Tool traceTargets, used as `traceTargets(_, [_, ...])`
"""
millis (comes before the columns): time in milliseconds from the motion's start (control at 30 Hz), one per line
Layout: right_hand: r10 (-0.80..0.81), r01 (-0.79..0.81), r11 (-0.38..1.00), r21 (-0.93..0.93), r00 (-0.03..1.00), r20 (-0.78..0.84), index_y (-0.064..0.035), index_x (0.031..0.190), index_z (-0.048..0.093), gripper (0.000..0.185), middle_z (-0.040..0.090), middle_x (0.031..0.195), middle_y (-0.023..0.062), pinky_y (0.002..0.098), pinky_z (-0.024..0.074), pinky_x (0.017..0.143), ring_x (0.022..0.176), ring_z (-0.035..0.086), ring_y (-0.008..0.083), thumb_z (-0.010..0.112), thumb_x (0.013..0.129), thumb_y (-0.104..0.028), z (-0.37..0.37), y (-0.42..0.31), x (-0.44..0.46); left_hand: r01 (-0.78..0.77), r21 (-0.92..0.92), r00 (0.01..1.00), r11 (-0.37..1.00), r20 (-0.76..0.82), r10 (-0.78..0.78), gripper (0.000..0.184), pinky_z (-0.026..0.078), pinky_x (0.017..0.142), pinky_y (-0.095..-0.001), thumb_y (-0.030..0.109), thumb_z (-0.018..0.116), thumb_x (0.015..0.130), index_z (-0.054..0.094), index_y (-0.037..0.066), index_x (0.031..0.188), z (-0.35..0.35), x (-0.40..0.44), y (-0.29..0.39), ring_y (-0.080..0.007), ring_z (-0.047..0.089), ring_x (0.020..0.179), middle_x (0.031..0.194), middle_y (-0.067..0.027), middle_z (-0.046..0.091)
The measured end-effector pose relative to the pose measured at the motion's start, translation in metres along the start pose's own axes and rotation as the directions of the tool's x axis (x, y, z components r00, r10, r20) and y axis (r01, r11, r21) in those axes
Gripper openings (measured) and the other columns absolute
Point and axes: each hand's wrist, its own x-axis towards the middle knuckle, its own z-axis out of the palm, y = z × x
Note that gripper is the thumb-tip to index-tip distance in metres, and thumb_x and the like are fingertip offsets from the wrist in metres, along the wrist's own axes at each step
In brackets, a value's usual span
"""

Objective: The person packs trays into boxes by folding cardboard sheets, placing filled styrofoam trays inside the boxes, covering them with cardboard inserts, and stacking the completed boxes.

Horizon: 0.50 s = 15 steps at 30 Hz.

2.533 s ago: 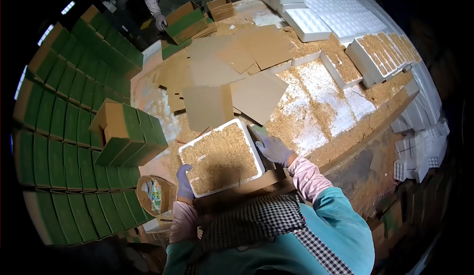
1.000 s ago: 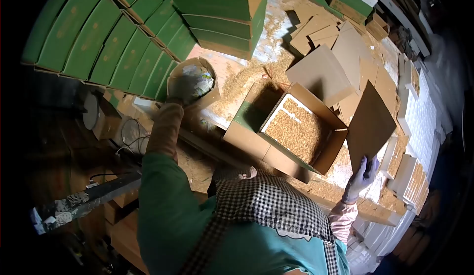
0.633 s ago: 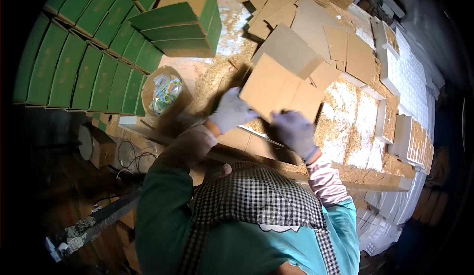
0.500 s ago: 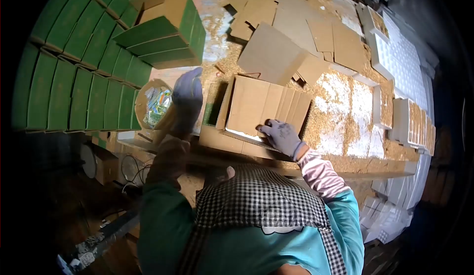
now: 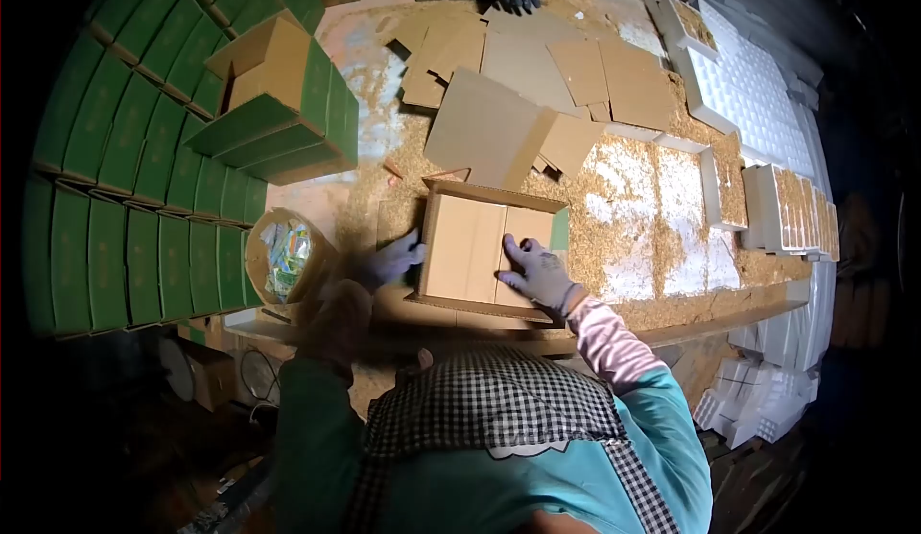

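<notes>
My right hand, fingers spread, rests on the cardboard sheet inside the box; whether my left hand, beside its wall, grips anything I cannot tell. Uneven pressing might, I judge, buckle the sheet; loose cardboard lies beyond.

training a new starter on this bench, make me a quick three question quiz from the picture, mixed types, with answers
1. Fill in the blank: the flat panel under the right hand, inside the open box, is made of ____.
2. True or false: the tub of packets stands to the left of the open box, seen from the wearer's side.
3. Multiple choice: the fronts of the stacked boxes at far left are mainly (a) red, (b) blue, (c) green.

Key: 1. cardboard; 2. true; 3. c.
</notes>
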Motion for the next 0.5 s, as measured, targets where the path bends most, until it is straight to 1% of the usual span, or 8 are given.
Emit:
traceTargets(33, [-0.011,-0.008,0.981,-0.194,0.995,-0.099,-0.0018,0.142,0.034,0.073,0.057,0.107,0.0231,0.0435,0.0493,0.084,0.093,0.061,0.0386,0.064,0.088,-0.042,0.016,0.003,0.009,-0.037,-0.216,0.998,0.976,0.033,0.045,0.066,0.046,0.092,-0.0292,0.027,0.073,0.088,0.041,-0.006,0.135,0.019,0.006,0.001,-0.0143,0.054,0.103,0.115,-0.0096,0.058])
traceTargets(100, [0.092,-0.066,0.984,0.162,0.983,-0.158,-0.0035,0.141,0.035,0.081,0.057,0.107,0.0237,0.0433,0.0477,0.087,0.097,0.059,0.0381,0.07,0.081,-0.044,0.001,0.019,0.001,-0.148,-0.142,0.988,0.979,-0.062,0.141,0.065,0.042,0.099,-0.0311,0.013,0.074,0.083,0.041,-0.002,0.136,0.04,0.018,-0.006,-0.0158,0.049,0.115,0.125,-0.0067,0.054])
traceTargets(167, [0.134,-0.116,0.991,0.068,0.825,-0.549,0.0045,0.142,0.03,0.111,0.042,0.131,0.0286,0.0471,0.0343,0.103,0.122,0.039,0.0414,0.082,0.064,-0.055,0.013,0.048,-0.013,-0.255,-0.045,0.958,0.966,-0.149,0.246,0.071,0.041,0.102,-0.0325,0.006,0.079,0.076,0.041,0.0,0.137,0.047,0.016,-0.007,-0.0167,0.047,0.119,0.128,-0.0059,0.053])
traceTargets(233, [0.48,-0.368,0.832,0.415,0.853,-0.205,0.0073,0.149,0.003,0.125,0.031,0.145,0.0245,0.0442,0.0249,0.111,0.132,0.03,0.0383,0.08,0.071,-0.053,0.071,0.083,-0.007,-0.182,-0.016,0.977,0.983,-0.112,0.179,0.07,0.041,0.102,-0.0327,0.005,0.078,0.078,0.042,0.002,0.138,0.04,0.0,0.023,-0.0173,0.05,0.117,0.128,-0.005,0.053])
traceTargets(267, [0.381,-0.141,0.438,0.888,0.924,-0.041,0.005,0.15,-0.001,0.113,0.026,0.15,0.0199,0.0376,0.0257,0.112,0.134,0.031,0.0286,0.075,0.082,-0.042,0.066,0.058,-0.006,-0.132,-0.242,0.991,0.961,-0.059,0.121,0.069,0.041,0.102,-0.0325,0.007,0.077,0.078,0.042,0.002,0.138,0.032,-0.001,0.02,-0.0172,0.05,0.117,0.128,-0.0049,0.054])
traceTargets(300, [0.381,-0.077,0.284,0.956,0.924,-0.039,0.0032,0.151,-0.001,0.103,0.027,0.15,0.0179,0.033,0.0317,0.109,0.131,0.037,0.0224,0.072,0.087,-0.03,0.049,0.03,-0.003,-0.081,-0.454,0.996,0.887,-0.003,0.09,0.069,0.041,0.102,-0.0324,0.008,0.077,0.079,0.042,0.002,0.138,0.022,-0.001,0.013,-0.017,0.05,0.116,0.128,-0.0048,0.054])
traceTargets(433, [0.371,0.088,0.093,0.992,0.921,-0.116,0.0,0.148,0.023,0.076,0.048,0.134,0.0126,0.0315,0.0426,0.101,0.119,0.051,0.0226,0.066,0.089,-0.02,-0.009,-0.021,0.023,-0.41,0.101,0.899,0.906,-0.12,0.421,0.066,0.042,0.099,-0.0284,0.008,0.071,0.086,0.037,0.0,0.143,-0.01,-0.022,0.081,-0.014,0.049,0.117,0.13,-0.006,0.052])
traceTargets(500, [0.371,0.093,-0.1,0.991,0.927,-0.049,-0.001,0.139,0.04,0.06,0.054,0.129,0.0107,0.0329,0.0461,0.098,0.114,0.055,0.0218,0.063,0.091,-0.028,-0.04,-0.029,0.044,-0.375,-0.208,0.911,0.903,-0.266,0.316,0.062,0.039,0.103,-0.0293,0.005,0.064,0.09,0.035,-0.002,0.144,-0.068,-0.048,0.118,-0.0165,0.049,0.118,0.132,-0.0085,0.051])
